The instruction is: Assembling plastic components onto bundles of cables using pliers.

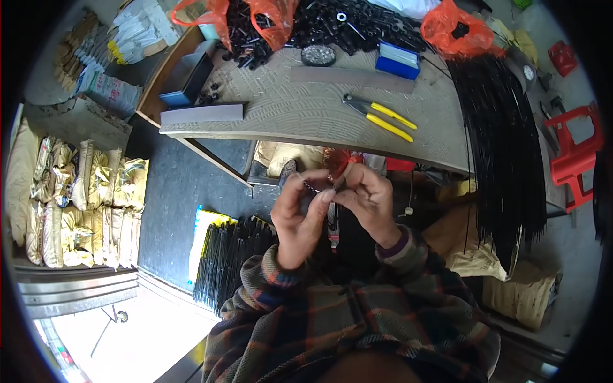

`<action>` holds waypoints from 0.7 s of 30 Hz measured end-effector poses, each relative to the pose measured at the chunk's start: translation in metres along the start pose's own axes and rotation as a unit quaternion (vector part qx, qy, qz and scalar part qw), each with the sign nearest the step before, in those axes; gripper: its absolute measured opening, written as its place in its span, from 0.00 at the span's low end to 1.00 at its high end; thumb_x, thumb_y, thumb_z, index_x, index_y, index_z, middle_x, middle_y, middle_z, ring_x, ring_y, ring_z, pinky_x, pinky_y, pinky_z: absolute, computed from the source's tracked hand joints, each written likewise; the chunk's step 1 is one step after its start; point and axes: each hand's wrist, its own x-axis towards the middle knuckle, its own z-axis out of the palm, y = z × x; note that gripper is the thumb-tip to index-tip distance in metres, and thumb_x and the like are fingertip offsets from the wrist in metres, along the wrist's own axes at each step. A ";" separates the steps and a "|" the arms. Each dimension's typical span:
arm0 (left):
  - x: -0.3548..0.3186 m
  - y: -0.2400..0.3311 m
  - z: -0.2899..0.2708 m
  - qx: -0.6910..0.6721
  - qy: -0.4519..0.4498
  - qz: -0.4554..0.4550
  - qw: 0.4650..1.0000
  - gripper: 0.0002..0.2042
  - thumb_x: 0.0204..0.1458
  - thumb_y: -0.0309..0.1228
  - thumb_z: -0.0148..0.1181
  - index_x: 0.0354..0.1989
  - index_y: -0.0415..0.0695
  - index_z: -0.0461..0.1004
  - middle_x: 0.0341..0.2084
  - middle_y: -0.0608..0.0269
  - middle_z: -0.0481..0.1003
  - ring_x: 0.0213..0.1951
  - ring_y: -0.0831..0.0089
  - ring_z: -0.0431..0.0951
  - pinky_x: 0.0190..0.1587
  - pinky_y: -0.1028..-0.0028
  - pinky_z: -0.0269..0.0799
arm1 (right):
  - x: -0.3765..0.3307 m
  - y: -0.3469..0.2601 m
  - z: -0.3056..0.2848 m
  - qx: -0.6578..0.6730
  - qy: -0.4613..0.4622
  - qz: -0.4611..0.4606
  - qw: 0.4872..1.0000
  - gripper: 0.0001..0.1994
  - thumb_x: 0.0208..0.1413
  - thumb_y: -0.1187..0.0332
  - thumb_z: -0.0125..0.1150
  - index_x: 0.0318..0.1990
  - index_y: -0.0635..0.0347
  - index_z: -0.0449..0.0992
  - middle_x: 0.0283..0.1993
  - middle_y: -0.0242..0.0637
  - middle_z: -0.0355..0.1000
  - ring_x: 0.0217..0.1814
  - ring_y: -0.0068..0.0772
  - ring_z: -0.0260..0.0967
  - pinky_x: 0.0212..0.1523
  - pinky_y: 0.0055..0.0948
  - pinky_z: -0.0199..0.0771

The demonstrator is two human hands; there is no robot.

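In front of my chest, just off the table's near edge, both hands are raised close together. My left hand (299,217) is closed, thumb and fingers pinching a small thin dark piece (311,187) with a shiny look; its kind is too small to tell. My right hand (369,201) is closed in a pinch beside the left fingertips. What its fingers grip is mostly hidden. Behind the hands, below the table edge, a coppery-red bundle (335,159) shows. On the table beyond lie pliers (383,120) with yellow handles, their jaws pointing left.
A heap of black parts (325,22) covers the table's far side, with orange-red plastic bags (456,32) and blue boxes (397,60). Long black rods (498,140) hang over the right edge. Another black bundle (233,255) stands lower left. Wrapped packages (83,198) fill a left rack.
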 end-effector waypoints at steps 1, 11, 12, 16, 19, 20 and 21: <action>0.005 0.005 -0.005 -0.107 -0.053 -0.055 0.991 0.10 0.46 0.19 0.57 0.39 0.36 0.72 0.30 0.64 0.72 0.32 0.78 0.71 0.36 0.80 0.67 | 0.000 -0.001 0.001 -0.003 0.008 -0.005 1.000 0.08 0.44 0.75 0.65 0.28 0.64 0.70 0.24 0.26 0.66 0.28 0.14 0.61 0.27 0.17 0.60; 0.027 -0.006 -0.064 -0.328 -0.330 -0.198 0.863 0.08 0.40 0.25 0.65 0.27 0.33 0.75 0.22 0.58 0.72 0.27 0.73 0.68 0.31 0.75 0.60 | 0.136 -0.006 0.012 -0.035 -0.368 0.210 0.905 0.05 0.52 0.74 0.56 0.35 0.64 0.74 0.33 0.37 0.75 0.34 0.25 0.72 0.36 0.22 0.71; 0.027 -0.010 -0.062 -0.336 -0.300 -0.200 0.870 0.08 0.40 0.25 0.64 0.28 0.33 0.75 0.23 0.58 0.72 0.27 0.72 0.68 0.32 0.75 0.60 | 0.165 0.025 0.023 -0.125 -0.313 0.118 0.934 0.05 0.51 0.74 0.55 0.34 0.63 0.75 0.31 0.36 0.74 0.32 0.25 0.72 0.35 0.24 0.71; 0.028 -0.009 -0.052 -0.345 -0.255 -0.185 0.884 0.09 0.43 0.26 0.62 0.30 0.34 0.74 0.24 0.58 0.71 0.29 0.70 0.68 0.35 0.72 0.60 | 0.267 0.112 0.063 -0.356 -0.205 -0.208 0.888 0.10 0.45 0.77 0.54 0.37 0.60 0.75 0.37 0.36 0.74 0.37 0.34 0.72 0.41 0.29 0.70; 0.015 -0.018 -0.070 -0.349 -0.210 -0.197 0.892 0.10 0.44 0.28 0.62 0.30 0.33 0.73 0.23 0.59 0.70 0.28 0.72 0.66 0.34 0.73 0.59 | 0.300 0.165 0.123 -0.384 -0.214 -0.372 0.817 0.15 0.42 0.78 0.53 0.40 0.57 0.74 0.45 0.36 0.71 0.44 0.42 0.68 0.47 0.32 0.68; 0.013 -0.019 -0.073 -0.354 -0.205 -0.204 0.889 0.10 0.44 0.28 0.62 0.30 0.33 0.73 0.23 0.59 0.70 0.28 0.72 0.66 0.33 0.73 0.59 | 0.304 0.165 0.132 -0.430 -0.263 -0.352 0.789 0.15 0.43 0.79 0.51 0.40 0.56 0.74 0.46 0.37 0.70 0.47 0.41 0.67 0.49 0.32 0.66; 0.012 -0.019 -0.072 -0.359 -0.214 -0.208 0.884 0.10 0.44 0.29 0.63 0.30 0.33 0.73 0.22 0.60 0.69 0.27 0.73 0.65 0.33 0.74 0.59 | 0.310 0.161 0.128 -0.483 -0.304 -0.328 0.753 0.14 0.45 0.79 0.48 0.40 0.56 0.74 0.46 0.39 0.69 0.49 0.41 0.65 0.50 0.31 0.65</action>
